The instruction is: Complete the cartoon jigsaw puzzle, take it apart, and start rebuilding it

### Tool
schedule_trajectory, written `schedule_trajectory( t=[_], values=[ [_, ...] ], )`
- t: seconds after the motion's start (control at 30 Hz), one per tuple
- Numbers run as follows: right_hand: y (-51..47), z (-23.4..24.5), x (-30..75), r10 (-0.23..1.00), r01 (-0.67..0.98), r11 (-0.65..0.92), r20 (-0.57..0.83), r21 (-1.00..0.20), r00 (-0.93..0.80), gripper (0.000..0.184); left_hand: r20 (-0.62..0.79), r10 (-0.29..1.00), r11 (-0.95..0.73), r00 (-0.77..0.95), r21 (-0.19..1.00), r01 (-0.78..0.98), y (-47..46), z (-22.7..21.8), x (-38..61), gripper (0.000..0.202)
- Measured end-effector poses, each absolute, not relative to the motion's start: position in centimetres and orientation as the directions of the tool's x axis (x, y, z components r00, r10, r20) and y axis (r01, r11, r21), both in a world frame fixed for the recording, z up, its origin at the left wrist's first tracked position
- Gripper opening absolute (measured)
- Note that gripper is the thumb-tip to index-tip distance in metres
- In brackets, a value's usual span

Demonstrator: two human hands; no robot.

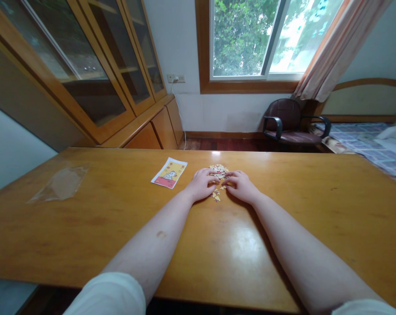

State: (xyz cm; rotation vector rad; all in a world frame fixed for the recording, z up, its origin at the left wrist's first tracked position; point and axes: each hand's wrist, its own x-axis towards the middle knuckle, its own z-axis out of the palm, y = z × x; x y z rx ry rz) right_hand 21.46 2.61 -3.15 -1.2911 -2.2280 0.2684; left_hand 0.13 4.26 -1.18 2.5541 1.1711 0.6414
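Observation:
A small heap of yellow and white puzzle pieces point(218, 169) lies in the middle of the wooden table point(119, 210). My left hand point(202, 183) rests palm down at the heap's left side, fingers curled onto the pieces. My right hand point(240, 184) rests palm down at its right side, fingers bent toward the pieces. A few loose pieces point(216, 197) lie between the two hands. Whether either hand grips a piece is hidden by the fingers.
A yellow and red picture card point(169, 172) lies left of the heap. A transparent plastic bag point(61, 183) sits at the table's far left. Behind the table are a glass-door cabinet point(96, 78), a dark armchair point(288, 122), a window and a bed point(375, 144).

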Motion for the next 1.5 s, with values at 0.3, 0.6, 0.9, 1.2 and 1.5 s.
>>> schedule_trajectory(
  t=[0.3,0.6,0.9,1.2,1.5],
  values=[
    [3.0,-2.9,21.8,0.887,0.781,0.45,0.32,-0.433,-0.334,0.023,0.249,0.665,-0.73,0.704,0.415,0.544,4.3,-1.7,0.0,0.025],
    [3.2,-3.2,21.8,0.899,0.767,0.425,0.325,-0.481,-0.295,0.027,0.222,0.66,-0.732,0.717,0.406,0.548,4.4,-1.9,0.0,0.029],
    [3.2,-3.4,21.9,0.853,0.725,0.519,0.319,-0.453,-0.412,0.031,0.257,0.617,-0.763,0.744,0.426,0.485,4.6,-1.9,0.0,0.028],
    [3.1,-2.9,22.0,0.831,0.712,0.555,0.329,-0.43,-0.449,0.033,0.258,0.614,-0.763,0.746,0.435,0.478,4.6,-1.8,0.0,0.025],
    [3.0,-2.9,22.1,0.864,0.757,0.497,0.318,-0.425,-0.39,0.032,0.265,0.641,-0.75,0.72,0.415,0.515,5.1,-2.5,-0.1,0.028]
  ],
)
